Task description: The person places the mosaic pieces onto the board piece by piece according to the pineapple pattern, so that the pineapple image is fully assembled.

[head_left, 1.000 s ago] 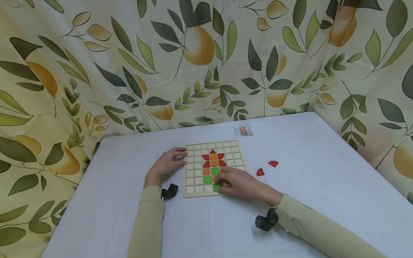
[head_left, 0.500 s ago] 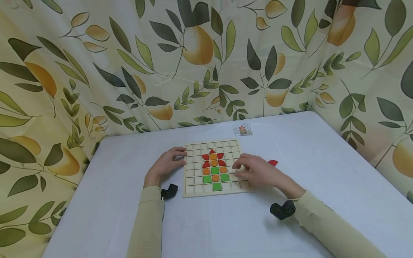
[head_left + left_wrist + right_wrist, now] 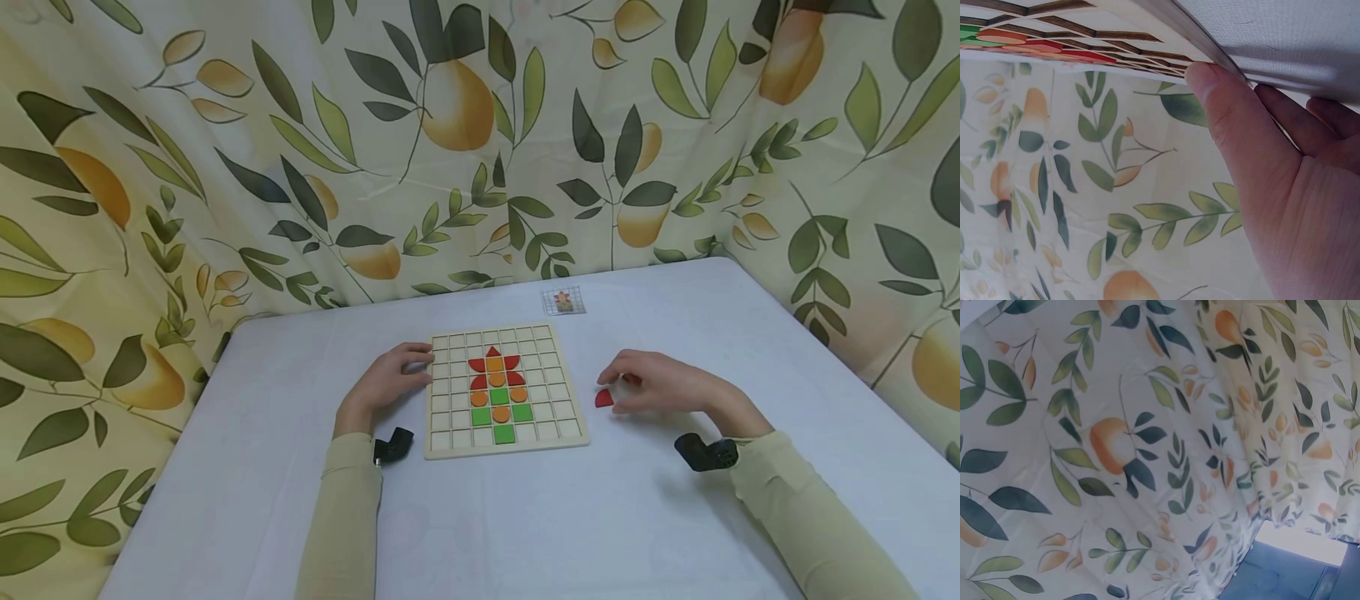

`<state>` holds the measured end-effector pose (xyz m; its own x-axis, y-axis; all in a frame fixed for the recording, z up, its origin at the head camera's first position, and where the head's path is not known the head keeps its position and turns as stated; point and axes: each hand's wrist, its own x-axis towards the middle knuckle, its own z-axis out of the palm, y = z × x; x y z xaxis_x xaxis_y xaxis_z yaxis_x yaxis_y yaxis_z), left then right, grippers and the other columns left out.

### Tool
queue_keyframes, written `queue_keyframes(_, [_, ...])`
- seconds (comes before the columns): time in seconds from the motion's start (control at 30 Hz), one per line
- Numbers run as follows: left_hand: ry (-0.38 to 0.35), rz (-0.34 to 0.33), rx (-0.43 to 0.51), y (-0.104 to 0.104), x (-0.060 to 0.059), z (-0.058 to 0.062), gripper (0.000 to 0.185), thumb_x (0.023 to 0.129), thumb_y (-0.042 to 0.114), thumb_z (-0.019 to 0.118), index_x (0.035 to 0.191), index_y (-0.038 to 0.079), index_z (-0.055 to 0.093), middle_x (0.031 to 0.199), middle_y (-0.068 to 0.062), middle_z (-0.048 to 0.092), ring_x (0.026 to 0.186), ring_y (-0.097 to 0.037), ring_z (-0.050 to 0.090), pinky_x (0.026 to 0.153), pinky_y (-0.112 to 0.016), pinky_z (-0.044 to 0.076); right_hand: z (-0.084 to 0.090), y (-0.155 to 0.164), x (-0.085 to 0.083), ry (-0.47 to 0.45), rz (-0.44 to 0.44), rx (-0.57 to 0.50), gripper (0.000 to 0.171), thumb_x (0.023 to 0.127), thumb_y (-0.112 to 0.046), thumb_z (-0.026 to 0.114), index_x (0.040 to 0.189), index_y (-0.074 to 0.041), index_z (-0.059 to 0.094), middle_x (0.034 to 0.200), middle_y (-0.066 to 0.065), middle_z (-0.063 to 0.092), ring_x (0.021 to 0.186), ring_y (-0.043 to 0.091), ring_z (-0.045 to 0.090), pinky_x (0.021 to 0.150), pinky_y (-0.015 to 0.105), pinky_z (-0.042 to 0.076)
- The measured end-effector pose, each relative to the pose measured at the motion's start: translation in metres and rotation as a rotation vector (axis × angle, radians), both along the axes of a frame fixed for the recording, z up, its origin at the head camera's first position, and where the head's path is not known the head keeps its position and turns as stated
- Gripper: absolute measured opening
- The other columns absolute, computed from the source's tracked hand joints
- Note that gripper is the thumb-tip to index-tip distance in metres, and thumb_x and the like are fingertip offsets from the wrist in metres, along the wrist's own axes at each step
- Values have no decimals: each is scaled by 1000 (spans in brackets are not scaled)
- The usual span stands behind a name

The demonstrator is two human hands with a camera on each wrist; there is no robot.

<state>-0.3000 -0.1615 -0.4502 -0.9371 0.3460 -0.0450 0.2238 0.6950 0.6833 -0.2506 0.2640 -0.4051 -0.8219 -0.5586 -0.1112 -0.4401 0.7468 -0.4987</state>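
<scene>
Head view: a wooden grid board (image 3: 504, 390) lay at the centre of the frame on the white worktop (image 3: 525, 517), carrying a flower figure of red, orange and green tiles. The left hand (image 3: 386, 382) rested at the board's left edge, its fingers lying relaxed against the rim and holding nothing; the left wrist view showed the thumb (image 3: 1229, 119) touching the board's side. The right hand (image 3: 660, 385) hovered right of the board over two loose red tiles: one red tile (image 3: 604, 398) lay just below the thumb and fingertips, and a second red tile (image 3: 632, 379) was largely hidden beneath the fingers. Whether this grip had closed on a tile could not be told. A small pattern card (image 3: 564, 301) lay above the board, towards the leaf-print curtain (image 3: 465, 150).

The step in hand was judged to be tile pick-up. The next move would call for a pinch on the thin tile's edges, then correct orientation of its curved side over a free cell.
</scene>
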Motion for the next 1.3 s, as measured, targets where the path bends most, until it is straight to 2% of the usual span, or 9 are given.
queue_keyframes(0.37, [0,-8,5,-1,-2,-1,43,85,32,65,125,17,59,139,9,43,136,-18,29,113,-42,24,-6,-5,-2,27,15,44,15,81,-14,69,94,-21,68,92,-6,60,81,13,50,67,22,43])
queue_keyframes(0.63, [-14,-3,11,-1,-1,-2,43,85,33,64,125,17,58,140,9,42,137,-18,28,112,-42,24,-10,-5,-3,25,8,73,17,80,-17,70,97,-21,68,93,-6,59,83,12,49,69,23,45])
queue_keyframes(0.9, [-16,7,11,-1,0,-2,43,85,33,65,125,18,58,139,11,42,136,-17,29,112,-41,25,-10,-5,-4,63,3,64,16,80,-18,71,95,-23,67,91,-9,58,80,11,49,68,22,43])
queue_keyframes(1.13, [-10,10,7,-1,-1,-3,43,85,33,65,125,18,59,139,11,42,137,-17,28,112,-42,24,-4,-9,-2,104,18,49,19,81,-21,70,100,-24,68,91,-10,58,73,10,48,64,20,41])
queue_keyframes(1.3, [-9,6,11,-1,-1,-3,42,85,33,65,124,19,59,139,11,42,137,-17,28,112,-42,24,0,-19,2,91,38,29,19,81,-23,70,100,-24,68,91,-11,58,77,12,50,65,20,42])
